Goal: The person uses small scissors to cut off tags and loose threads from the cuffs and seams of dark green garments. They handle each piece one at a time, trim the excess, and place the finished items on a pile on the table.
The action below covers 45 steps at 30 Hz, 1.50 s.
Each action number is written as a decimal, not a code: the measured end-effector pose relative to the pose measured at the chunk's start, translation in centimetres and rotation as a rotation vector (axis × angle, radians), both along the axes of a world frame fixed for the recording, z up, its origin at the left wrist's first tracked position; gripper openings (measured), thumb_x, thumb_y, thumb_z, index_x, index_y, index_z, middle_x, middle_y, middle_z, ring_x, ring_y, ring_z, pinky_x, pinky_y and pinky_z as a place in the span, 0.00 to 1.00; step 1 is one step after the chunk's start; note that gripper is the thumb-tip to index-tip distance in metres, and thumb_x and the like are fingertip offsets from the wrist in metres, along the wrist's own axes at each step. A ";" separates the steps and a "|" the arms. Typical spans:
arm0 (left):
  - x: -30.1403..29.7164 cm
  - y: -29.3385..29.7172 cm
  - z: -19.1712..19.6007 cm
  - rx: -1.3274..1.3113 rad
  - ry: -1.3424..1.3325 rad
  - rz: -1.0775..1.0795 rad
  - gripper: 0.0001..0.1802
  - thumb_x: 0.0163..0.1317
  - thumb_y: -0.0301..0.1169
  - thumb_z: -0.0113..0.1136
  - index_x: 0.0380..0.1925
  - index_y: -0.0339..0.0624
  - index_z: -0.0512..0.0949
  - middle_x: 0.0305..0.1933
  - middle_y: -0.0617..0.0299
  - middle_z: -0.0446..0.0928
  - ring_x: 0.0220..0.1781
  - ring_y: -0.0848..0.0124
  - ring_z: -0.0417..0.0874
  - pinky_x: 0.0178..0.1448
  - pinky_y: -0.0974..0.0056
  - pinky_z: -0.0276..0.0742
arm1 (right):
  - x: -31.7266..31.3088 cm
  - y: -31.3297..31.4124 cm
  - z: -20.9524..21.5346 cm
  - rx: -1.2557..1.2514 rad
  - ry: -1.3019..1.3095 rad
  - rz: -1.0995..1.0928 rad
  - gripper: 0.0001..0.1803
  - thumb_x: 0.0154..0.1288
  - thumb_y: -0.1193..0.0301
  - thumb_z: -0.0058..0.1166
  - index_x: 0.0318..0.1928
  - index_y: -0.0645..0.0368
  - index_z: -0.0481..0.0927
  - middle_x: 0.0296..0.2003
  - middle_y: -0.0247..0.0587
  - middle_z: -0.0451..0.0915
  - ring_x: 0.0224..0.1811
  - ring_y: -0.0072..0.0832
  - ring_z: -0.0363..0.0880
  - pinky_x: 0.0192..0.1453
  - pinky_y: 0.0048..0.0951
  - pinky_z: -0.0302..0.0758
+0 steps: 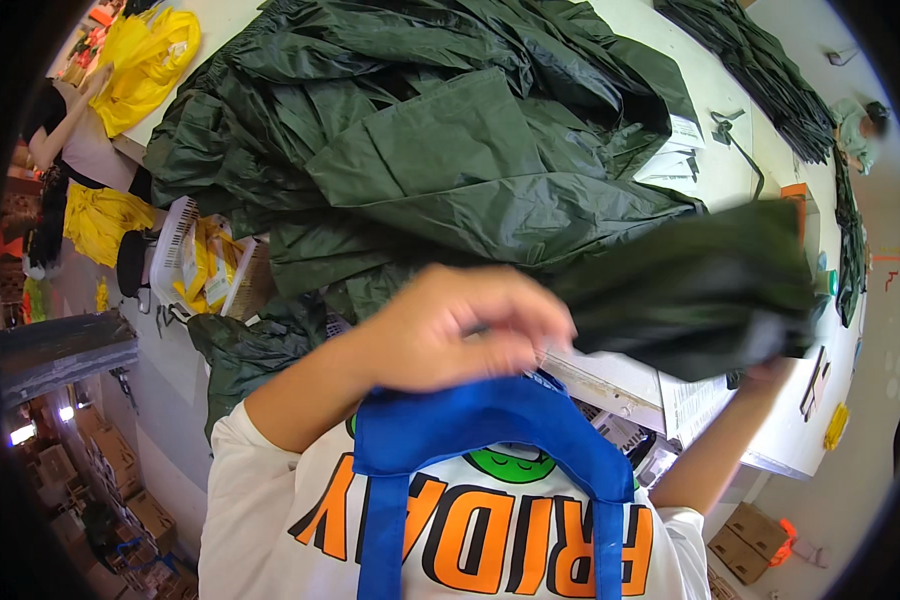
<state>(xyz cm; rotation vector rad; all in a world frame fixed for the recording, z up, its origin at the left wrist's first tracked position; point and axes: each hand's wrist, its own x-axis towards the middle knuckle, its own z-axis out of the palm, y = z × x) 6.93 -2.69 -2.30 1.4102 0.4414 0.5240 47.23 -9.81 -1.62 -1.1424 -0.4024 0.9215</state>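
A dark green bundle of thin, shiny fabric (690,290), blurred by motion, stretches across the right side over the table's near edge. My right hand (768,372) grips its far right end from below; the fingers are mostly covered by the cloth. My left hand (460,325) hovers in front of my chest, smeared by motion. Its fingers are loosely curved with a gap to the thumb, and nothing shows in it. The bundle's left end is close to those fingertips. Beyond both hands lies a big heap of dark green garments (420,140).
White papers (673,155) stick out at the heap's right. More dark green fabric (760,80) lies far right. A white basket (175,255) with yellow packets stands at left. A co-worker's arm (65,130) touches a yellow garment (145,60). Cardboard boxes (748,540) sit lower right.
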 end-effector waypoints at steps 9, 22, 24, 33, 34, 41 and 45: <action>-6.8 9.1 -6.2 0.544 0.955 0.951 0.15 0.52 0.36 0.63 0.36 0.39 0.75 0.35 0.56 0.79 0.35 0.64 0.79 0.42 0.64 0.73 | 8.1 -7.0 0.8 0.147 -0.639 -0.767 0.18 0.67 0.70 0.38 0.53 0.66 0.69 0.37 0.47 0.76 0.14 0.14 0.50 0.16 0.14 0.48; 1.1 -3.0 -3.7 0.049 -0.023 0.456 0.11 0.56 0.33 0.60 0.31 0.37 0.72 0.34 0.60 0.75 0.37 0.72 0.74 0.44 0.69 0.68 | -22.1 4.3 -2.7 -0.167 -0.165 0.773 0.06 0.60 0.75 0.53 0.36 0.65 0.74 0.21 0.26 0.71 0.22 0.09 0.64 0.25 0.13 0.60; 1.3 -3.7 -3.8 -0.419 -0.158 0.547 0.08 0.61 0.29 0.56 0.34 0.38 0.68 0.33 0.67 0.72 0.38 0.83 0.72 0.41 0.77 0.68 | -21.9 3.8 -3.0 -0.184 0.043 0.820 0.05 0.61 0.75 0.52 0.36 0.64 0.74 0.20 0.25 0.69 0.20 0.09 0.61 0.23 0.13 0.57; 1.6 -2.8 -4.3 -0.665 -0.215 0.587 0.04 0.57 0.23 0.50 0.34 0.41 0.70 0.36 0.64 0.74 0.38 0.75 0.76 0.43 0.67 0.76 | -21.9 1.3 -3.9 -0.100 -0.006 0.703 0.06 0.65 0.73 0.47 0.40 0.61 0.71 0.23 0.25 0.67 0.19 0.10 0.58 0.21 0.13 0.55; 1.2 -2.9 -4.4 -0.710 -0.327 0.575 0.07 0.56 0.22 0.50 0.36 0.40 0.70 0.38 0.62 0.75 0.40 0.73 0.78 0.44 0.65 0.76 | -21.8 1.0 -3.4 -0.137 -0.013 0.595 0.05 0.66 0.73 0.46 0.40 0.61 0.71 0.24 0.26 0.67 0.19 0.10 0.58 0.22 0.13 0.56; 1.0 -3.2 -3.8 -0.689 -0.430 0.580 0.13 0.54 0.18 0.49 0.41 0.39 0.68 0.41 0.59 0.75 0.42 0.70 0.78 0.47 0.63 0.76 | -18.5 -0.1 -3.4 -0.012 0.038 0.449 0.05 0.66 0.74 0.44 0.42 0.60 0.70 0.23 0.24 0.65 0.17 0.10 0.56 0.20 0.12 0.53; 1.0 -3.4 -3.6 -0.660 -0.464 0.544 0.15 0.54 0.16 0.48 0.42 0.39 0.67 0.43 0.58 0.75 0.45 0.68 0.78 0.49 0.61 0.78 | -16.1 0.0 -3.7 -0.027 -0.053 0.319 0.03 0.67 0.75 0.44 0.40 0.59 0.70 0.23 0.23 0.65 0.16 0.09 0.54 0.18 0.12 0.51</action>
